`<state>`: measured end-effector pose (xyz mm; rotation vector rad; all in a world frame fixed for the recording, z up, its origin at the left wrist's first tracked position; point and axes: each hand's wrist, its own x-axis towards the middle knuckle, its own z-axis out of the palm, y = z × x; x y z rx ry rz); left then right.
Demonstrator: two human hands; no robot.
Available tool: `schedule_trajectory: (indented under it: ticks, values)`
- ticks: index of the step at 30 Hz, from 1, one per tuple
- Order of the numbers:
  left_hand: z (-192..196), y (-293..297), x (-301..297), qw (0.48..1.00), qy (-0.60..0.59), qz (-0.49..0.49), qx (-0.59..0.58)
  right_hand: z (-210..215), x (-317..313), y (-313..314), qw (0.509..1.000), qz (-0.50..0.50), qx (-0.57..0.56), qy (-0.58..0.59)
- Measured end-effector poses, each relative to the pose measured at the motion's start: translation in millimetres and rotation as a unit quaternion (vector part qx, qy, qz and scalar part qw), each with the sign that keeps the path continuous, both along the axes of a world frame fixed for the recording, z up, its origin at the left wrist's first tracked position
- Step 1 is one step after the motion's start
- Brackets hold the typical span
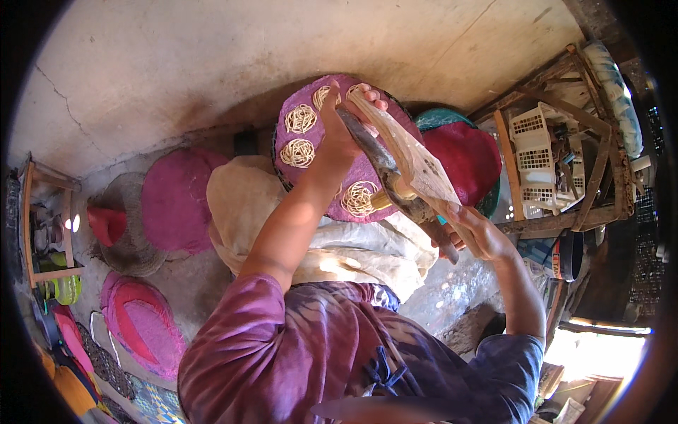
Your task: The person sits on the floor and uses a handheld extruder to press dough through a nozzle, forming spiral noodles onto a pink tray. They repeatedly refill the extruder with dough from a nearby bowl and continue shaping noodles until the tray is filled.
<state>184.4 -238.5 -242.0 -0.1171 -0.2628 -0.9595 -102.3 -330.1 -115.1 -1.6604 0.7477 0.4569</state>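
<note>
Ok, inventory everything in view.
Hand press: one, brown, in both hands
Tray: one, purple, beneath press
Noodle nests: at least four, cream, on tray
Basin: one, teal, beside tray
Wooden frames: two, brown, both sides
Basket: one, white, inside right frame
Bucket: one, blue, right
Round mats: at least two, pink, left
Wall: one, beige, top
Cloth: one, cream, over lap
Left hand: one, bare, press's far end
Right hand: one, bare, press's near end
</note>
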Motion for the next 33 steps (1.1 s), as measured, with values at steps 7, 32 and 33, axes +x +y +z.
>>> schedule_trajectory:
  ticks: [7,32,33]
  values:
    - [-19.4,-14.4,11.7,0.997,0.046,0.012,-0.068,-58.4,11.7,-13.4,0.910,-0.088,0.374,-0.153]
    - [62.5,69.3,58.4,0.982,-0.074,0.045,-0.165,-134.8,66.0,16.9,0.747,0.200,-0.581,-0.255]
    - [63.7,71.8,59.9,0.977,-0.113,0.042,-0.177,-134.6,64.8,20.4,0.728,0.211,-0.594,-0.270]
